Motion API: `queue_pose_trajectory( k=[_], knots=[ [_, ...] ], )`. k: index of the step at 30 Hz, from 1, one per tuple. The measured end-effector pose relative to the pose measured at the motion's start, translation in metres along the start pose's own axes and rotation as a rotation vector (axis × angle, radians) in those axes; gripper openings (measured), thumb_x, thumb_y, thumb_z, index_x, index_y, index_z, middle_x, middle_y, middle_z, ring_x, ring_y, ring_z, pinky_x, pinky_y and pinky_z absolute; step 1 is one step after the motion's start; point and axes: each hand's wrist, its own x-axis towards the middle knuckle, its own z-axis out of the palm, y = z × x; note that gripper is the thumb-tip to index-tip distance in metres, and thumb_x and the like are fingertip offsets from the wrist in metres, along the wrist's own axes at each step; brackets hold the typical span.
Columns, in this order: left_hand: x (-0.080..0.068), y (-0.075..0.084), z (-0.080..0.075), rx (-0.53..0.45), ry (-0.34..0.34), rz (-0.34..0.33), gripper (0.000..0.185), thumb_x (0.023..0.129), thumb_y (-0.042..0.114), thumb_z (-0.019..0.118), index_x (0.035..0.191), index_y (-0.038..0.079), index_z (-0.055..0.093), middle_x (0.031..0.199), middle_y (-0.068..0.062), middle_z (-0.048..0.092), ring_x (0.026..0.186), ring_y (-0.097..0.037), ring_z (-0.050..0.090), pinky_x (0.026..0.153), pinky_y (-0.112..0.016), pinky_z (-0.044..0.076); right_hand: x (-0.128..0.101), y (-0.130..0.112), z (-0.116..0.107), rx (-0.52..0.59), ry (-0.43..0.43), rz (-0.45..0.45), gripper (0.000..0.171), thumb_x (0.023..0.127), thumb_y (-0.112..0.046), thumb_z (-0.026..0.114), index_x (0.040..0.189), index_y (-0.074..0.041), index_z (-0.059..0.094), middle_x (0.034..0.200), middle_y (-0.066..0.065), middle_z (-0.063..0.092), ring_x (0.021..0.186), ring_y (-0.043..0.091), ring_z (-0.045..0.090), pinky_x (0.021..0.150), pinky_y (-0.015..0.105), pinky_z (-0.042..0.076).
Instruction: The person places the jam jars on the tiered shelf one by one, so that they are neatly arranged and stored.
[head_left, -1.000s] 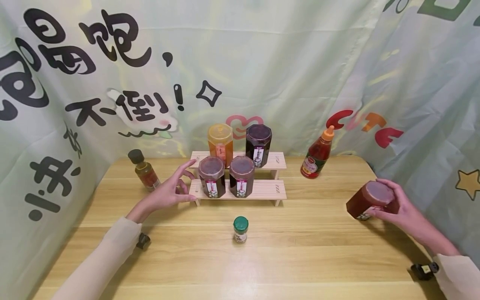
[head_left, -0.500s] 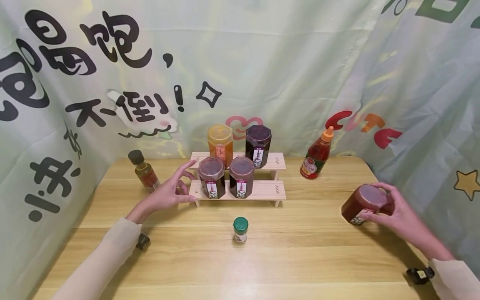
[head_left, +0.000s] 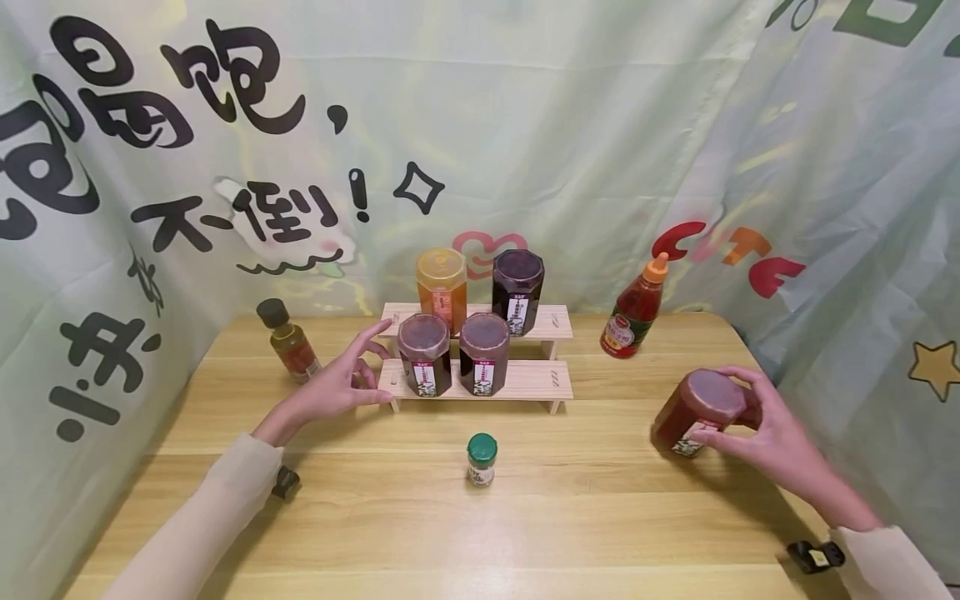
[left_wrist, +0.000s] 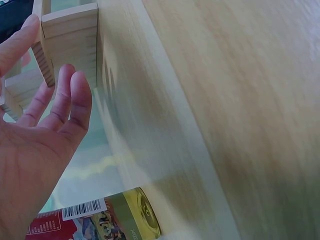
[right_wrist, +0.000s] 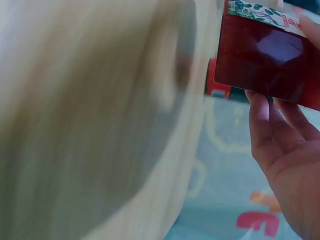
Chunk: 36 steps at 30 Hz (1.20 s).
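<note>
Red jar [head_left: 693,410] (label unreadable) gripped in right hand [head_left: 772,437]; left hand [head_left: 330,387] loosely spread.

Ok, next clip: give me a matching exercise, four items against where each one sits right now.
Items:
1. orange-lidded jar
2. green-capped shaker
3. red sauce bottle
4. red jar

Places:
A. held tilted in the right hand
B. upper step of the wooden rack
C. on the table, in front of the rack
D. on the table, right of the rack

Pairs: 1-B, 2-C, 3-D, 4-A
</note>
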Motion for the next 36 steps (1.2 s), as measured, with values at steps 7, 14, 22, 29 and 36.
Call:
queue_pose_trajectory(
  k=[7, 14, 22, 29, 36],
  knots=[
    [0.0, -0.001, -0.001, 0.011, -0.006, -0.016, 0.121, 0.088, 0.005, 0.092, 0.176, 0.032, 0.015, 0.144, -0.023, 0.052, 0.087, -0.031, 0.066, 0.068, -0.035, 0.06, 0.007, -0.023, 0.016, 0.0, -0.03, -0.011, 0.091, 0.078, 0.007, 0.095, 0.153, -0.007, 0.046, 0.118, -0.009, 0.072, 0.098, 0.008, 0.068, 0.081, 0.018, 0.056],
    [-0.001, -0.002, -0.001, 0.03, 0.001, -0.019, 0.121, 0.087, 0.005, 0.092, 0.176, 0.033, 0.015, 0.143, -0.021, 0.053, 0.086, -0.03, 0.067, 0.067, -0.035, 0.061, 0.017, -0.041, 0.031, -0.038, -0.043, -0.024, 0.092, 0.079, -0.003, 0.099, 0.155, -0.01, 0.047, 0.123, -0.001, 0.071, 0.103, 0.007, 0.067, 0.085, 0.014, 0.052],
    [0.0, -0.001, -0.001, 0.017, -0.007, -0.016, 0.12, 0.088, 0.003, 0.091, 0.176, 0.032, 0.015, 0.143, -0.022, 0.052, 0.086, -0.031, 0.066, 0.067, -0.035, 0.06, 0.031, -0.059, 0.048, -0.026, -0.061, -0.062, 0.091, 0.078, -0.005, 0.1, 0.153, -0.009, 0.049, 0.127, 0.011, 0.069, 0.105, 0.01, 0.066, 0.085, 0.015, 0.053],
    [0.001, -0.002, -0.001, 0.018, -0.009, -0.018, 0.12, 0.088, 0.005, 0.092, 0.176, 0.03, 0.015, 0.144, -0.024, 0.052, 0.086, -0.032, 0.066, 0.066, -0.034, 0.06, 0.046, -0.071, 0.065, 0.016, -0.078, -0.093, 0.093, 0.077, -0.007, 0.101, 0.154, -0.014, 0.05, 0.128, 0.007, 0.069, 0.105, 0.013, 0.067, 0.086, 0.018, 0.055],
    [0.002, 0.0, -0.001, 0.004, -0.013, -0.026, 0.121, 0.087, 0.004, 0.092, 0.176, 0.031, 0.015, 0.143, -0.023, 0.052, 0.086, -0.031, 0.065, 0.065, -0.033, 0.059, 0.066, -0.081, 0.08, 0.027, -0.094, -0.132, 0.095, 0.077, -0.011, 0.103, 0.156, -0.016, 0.05, 0.13, 0.005, 0.068, 0.107, 0.015, 0.066, 0.089, 0.018, 0.054]
  ],
)
